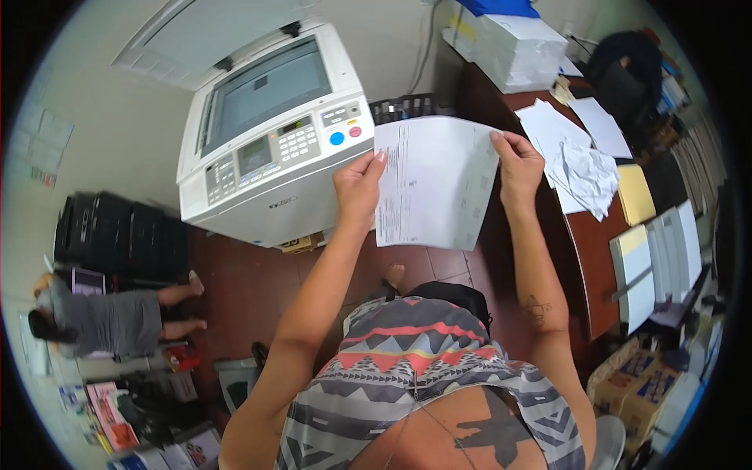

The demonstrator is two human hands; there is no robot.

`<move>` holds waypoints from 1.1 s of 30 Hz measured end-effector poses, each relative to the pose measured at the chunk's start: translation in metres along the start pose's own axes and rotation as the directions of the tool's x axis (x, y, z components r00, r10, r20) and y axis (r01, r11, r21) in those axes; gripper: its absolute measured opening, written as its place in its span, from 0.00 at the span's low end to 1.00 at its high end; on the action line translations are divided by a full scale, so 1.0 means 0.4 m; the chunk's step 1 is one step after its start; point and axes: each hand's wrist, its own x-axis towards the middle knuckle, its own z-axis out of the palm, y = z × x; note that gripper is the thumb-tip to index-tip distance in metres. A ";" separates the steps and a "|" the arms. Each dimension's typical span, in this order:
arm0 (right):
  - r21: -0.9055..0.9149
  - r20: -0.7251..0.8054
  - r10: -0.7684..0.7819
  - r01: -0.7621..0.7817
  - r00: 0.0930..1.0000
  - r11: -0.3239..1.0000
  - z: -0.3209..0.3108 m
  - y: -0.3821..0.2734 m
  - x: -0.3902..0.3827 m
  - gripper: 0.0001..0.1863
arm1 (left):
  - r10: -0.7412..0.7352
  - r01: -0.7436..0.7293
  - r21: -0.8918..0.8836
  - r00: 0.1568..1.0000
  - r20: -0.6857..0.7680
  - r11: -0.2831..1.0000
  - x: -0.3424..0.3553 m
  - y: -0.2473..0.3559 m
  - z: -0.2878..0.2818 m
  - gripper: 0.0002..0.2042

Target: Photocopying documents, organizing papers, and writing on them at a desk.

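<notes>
A printed white sheet of paper (433, 182) is held up between both hands in front of me. My left hand (359, 188) grips its left edge, thumb on top. My right hand (518, 166) pinches its upper right corner. Just left of the sheet stands a white photocopier (266, 149) with its lid (205, 37) raised, the glass exposed and a control panel of buttons facing me.
A brown desk (593, 249) on my right carries loose papers (578, 149), a crumpled sheet, yellow and white folders (654, 254) and wrapped paper reams (517, 48). A black crate (407, 108) sits behind the copier. A person (110, 317) sits on the floor at left by black boxes (117, 235).
</notes>
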 end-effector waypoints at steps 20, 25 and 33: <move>0.269 0.648 -0.332 0.202 0.685 0.942 0.398 -0.091 -0.381 0.20 | 0.290 -0.315 -0.051 0.917 -0.274 0.948 -0.158 0.206 -0.132 0.06; 0.239 0.749 -0.285 0.158 0.598 0.958 0.494 -0.102 -0.422 0.23 | 0.243 -0.282 -0.115 0.931 -0.273 0.952 -0.149 0.285 -0.253 0.08; 0.179 0.796 -0.302 0.273 0.525 0.945 0.724 -0.102 -0.577 0.33 | 0.208 -0.242 -0.120 0.947 -0.243 0.963 -0.107 0.411 -0.523 0.10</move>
